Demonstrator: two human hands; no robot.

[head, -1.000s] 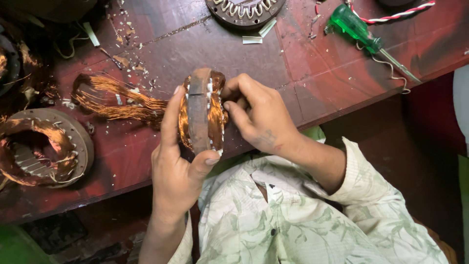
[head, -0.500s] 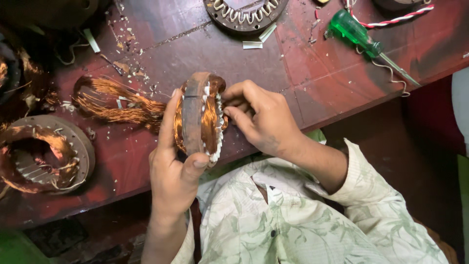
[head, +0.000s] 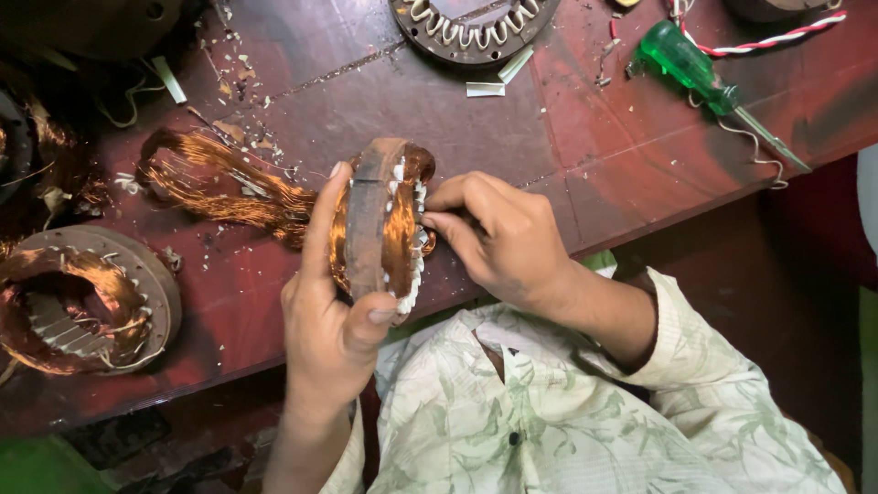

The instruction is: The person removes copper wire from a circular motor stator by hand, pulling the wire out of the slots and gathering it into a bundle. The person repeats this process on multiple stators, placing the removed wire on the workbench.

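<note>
Stator, frame centre: left hand fingers clamp it on edge, exposing slots; right hand fingers pinch winding there. Screwdriver upper right on tabletop.

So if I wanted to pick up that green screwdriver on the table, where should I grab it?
Probably by the thick translucent green handle of the green screwdriver, coming down from above. It lies flat on the red wooden table, handle toward the far edge, thin metal shaft pointing to the near right. The handle is the widest part and safest to grip. A red-and-white twisted wire lies close beside it, so avoid snagging that.
</note>
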